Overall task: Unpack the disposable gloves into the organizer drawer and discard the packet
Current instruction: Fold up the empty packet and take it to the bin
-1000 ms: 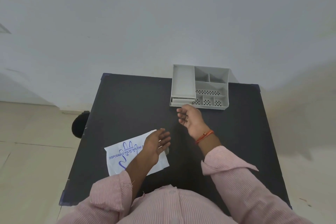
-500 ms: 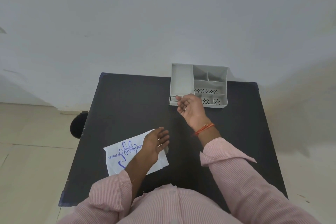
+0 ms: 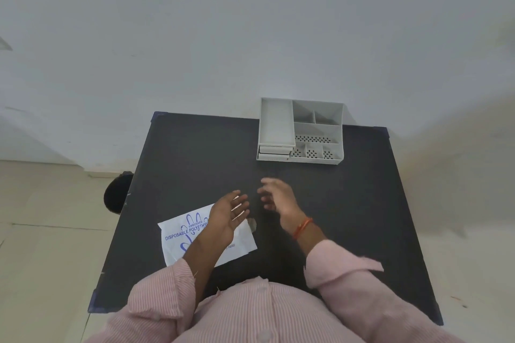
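Note:
A white glove packet (image 3: 184, 234) with blue print lies flat near the table's front left. My left hand (image 3: 230, 211) hovers over its right end, fingers spread, holding nothing. My right hand (image 3: 276, 198) is blurred, in mid-air just right of the left hand, fingers apart and empty. The grey organizer (image 3: 301, 131) stands at the back of the black table (image 3: 195, 159); its small drawer (image 3: 274, 154) at the front left corner sticks out slightly.
The organizer has one long tray on the left and several small compartments on the right, some with perforated floors. A dark round object (image 3: 117, 192) sits on the floor left of the table. A white wall rises behind.
My right hand reached to the organizer's drawer front, then pulled back toward me and now hangs beside the left hand. The left hand stayed over the packet.

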